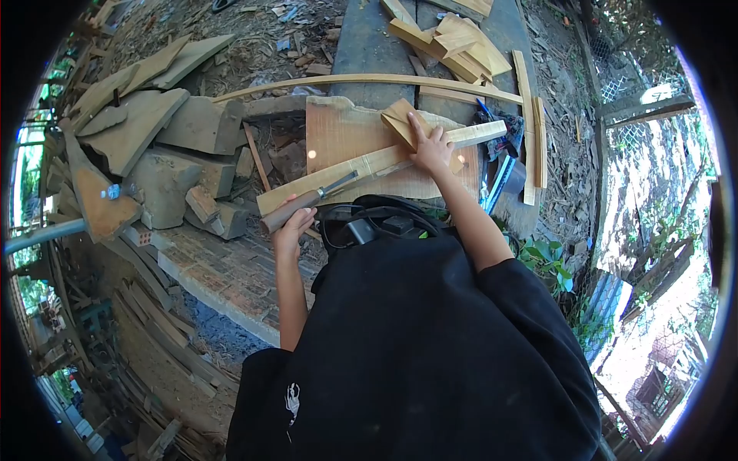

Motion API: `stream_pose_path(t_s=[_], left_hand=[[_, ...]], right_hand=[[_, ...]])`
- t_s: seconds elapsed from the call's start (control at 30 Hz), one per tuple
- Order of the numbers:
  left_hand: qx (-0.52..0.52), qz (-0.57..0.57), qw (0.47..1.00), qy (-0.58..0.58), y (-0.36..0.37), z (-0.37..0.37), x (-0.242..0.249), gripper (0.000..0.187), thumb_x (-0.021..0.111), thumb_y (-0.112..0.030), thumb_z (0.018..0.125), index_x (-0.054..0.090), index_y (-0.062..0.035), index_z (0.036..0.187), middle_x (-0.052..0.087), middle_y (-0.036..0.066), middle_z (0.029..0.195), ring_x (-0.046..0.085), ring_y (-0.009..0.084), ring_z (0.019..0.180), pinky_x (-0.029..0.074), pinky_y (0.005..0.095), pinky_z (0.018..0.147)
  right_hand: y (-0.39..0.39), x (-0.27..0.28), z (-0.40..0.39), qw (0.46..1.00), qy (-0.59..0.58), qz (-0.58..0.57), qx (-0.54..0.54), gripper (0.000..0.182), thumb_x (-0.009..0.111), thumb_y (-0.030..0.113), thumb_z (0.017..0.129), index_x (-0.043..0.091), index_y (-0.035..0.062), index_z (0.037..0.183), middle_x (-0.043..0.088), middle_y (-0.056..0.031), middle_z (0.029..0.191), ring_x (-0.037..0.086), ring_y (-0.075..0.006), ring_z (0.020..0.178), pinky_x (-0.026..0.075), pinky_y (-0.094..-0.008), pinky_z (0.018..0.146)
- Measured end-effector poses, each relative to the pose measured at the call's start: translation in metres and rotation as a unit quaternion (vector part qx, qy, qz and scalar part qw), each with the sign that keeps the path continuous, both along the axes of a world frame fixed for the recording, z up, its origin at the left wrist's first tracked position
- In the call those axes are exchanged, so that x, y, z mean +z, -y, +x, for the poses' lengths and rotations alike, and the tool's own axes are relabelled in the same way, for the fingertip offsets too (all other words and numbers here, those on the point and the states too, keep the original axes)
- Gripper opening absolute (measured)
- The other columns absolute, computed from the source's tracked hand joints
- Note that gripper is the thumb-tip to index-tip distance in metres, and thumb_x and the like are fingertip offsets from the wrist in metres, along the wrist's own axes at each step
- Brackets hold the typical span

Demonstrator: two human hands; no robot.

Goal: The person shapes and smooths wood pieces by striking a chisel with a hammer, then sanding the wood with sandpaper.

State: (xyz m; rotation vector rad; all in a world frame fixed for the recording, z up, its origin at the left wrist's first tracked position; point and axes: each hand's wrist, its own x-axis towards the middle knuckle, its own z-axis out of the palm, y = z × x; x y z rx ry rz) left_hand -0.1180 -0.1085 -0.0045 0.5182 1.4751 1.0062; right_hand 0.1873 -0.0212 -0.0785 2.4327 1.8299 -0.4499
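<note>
My left hand (288,228) is closed around the brown wooden handle of a chisel (290,210). The chisel's metal blade points up and to the right, lying over a long pale wooden strip (338,178). My right hand (433,150) grips a small wooden block (402,121) against that strip, one finger stretched along the block's face. Under the strip lies a wide wooden board (334,131) with a rough far edge. My palm hides part of the block and strip.
Wooden offcuts (461,46) sit on a grey bench (369,46) ahead. A long thin batten (354,78) crosses behind the board. Rough slabs (165,180) are piled at left. A blue-and-white tool (501,184) and dark cloth lie at right. Black cables (377,211) rest close to my body.
</note>
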Motion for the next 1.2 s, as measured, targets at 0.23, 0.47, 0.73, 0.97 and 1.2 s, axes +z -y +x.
stream_pose_path(t_s=[0.23, 0.47, 0.73, 0.97, 1.2], left_hand=[[0.014, 0.007, 1.0, -0.008, 0.005, 0.012, 0.009, 0.045, 0.063, -0.002, 0.07, 0.047, -0.0051, 0.112, 0.058, 0.013, 0.098, 0.062, 0.0237, 0.084, 0.051, 0.0299, 0.071], [0.032, 0.031, 0.999, -0.018, 0.009, 0.019, 0.01, 0.043, 0.064, 0.0, 0.068, 0.049, -0.002, 0.109, 0.058, 0.013, 0.097, 0.063, 0.0227, 0.081, 0.052, 0.0292, 0.069], [0.0, 0.034, 0.998, -0.061, -0.004, 0.016, 0.011, 0.041, 0.064, -0.001, 0.069, 0.051, -0.0014, 0.108, 0.059, 0.013, 0.094, 0.063, 0.0222, 0.08, 0.052, 0.0301, 0.069], [-0.01, 0.02, 0.999, -0.046, -0.023, 0.01, 0.014, 0.041, 0.064, -0.003, 0.069, 0.052, -0.0009, 0.108, 0.061, 0.015, 0.092, 0.064, 0.0236, 0.077, 0.052, 0.0313, 0.07], [-0.017, 0.042, 0.996, -0.074, -0.028, 0.022, 0.022, 0.04, 0.064, -0.004, 0.069, 0.053, -0.0001, 0.107, 0.061, 0.016, 0.091, 0.064, 0.0229, 0.074, 0.053, 0.03, 0.068]], right_hand=[[-0.001, 0.0, 0.0, 1.0, -0.002, -0.002, 0.003, 0.101, 0.07, 0.028, 0.066, -0.004, 0.0485, 0.133, 0.031, -0.0221, 0.127, 0.038, -0.0369, 0.114, 0.034, -0.048, 0.088], [-0.001, 0.0, 0.0, 1.0, -0.008, -0.007, -0.006, 0.1, 0.071, 0.029, 0.066, 0.0, 0.0494, 0.132, 0.031, -0.0219, 0.128, 0.038, -0.0345, 0.114, 0.033, -0.0476, 0.088], [-0.001, 0.001, 0.001, 1.0, -0.012, -0.01, -0.005, 0.099, 0.071, 0.029, 0.066, 0.001, 0.0497, 0.132, 0.033, -0.0204, 0.126, 0.039, -0.0339, 0.112, 0.034, -0.0467, 0.087], [0.0, -0.003, 0.001, 1.0, -0.004, 0.017, 0.0, 0.1, 0.07, 0.027, 0.066, -0.001, 0.0487, 0.133, 0.037, -0.0193, 0.118, 0.041, -0.0352, 0.108, 0.035, -0.0469, 0.085], [0.0, 0.003, 0.0, 1.0, -0.014, 0.0, -0.01, 0.099, 0.071, 0.028, 0.065, 0.001, 0.0495, 0.132, 0.033, -0.0199, 0.126, 0.038, -0.0339, 0.113, 0.034, -0.0462, 0.087]])
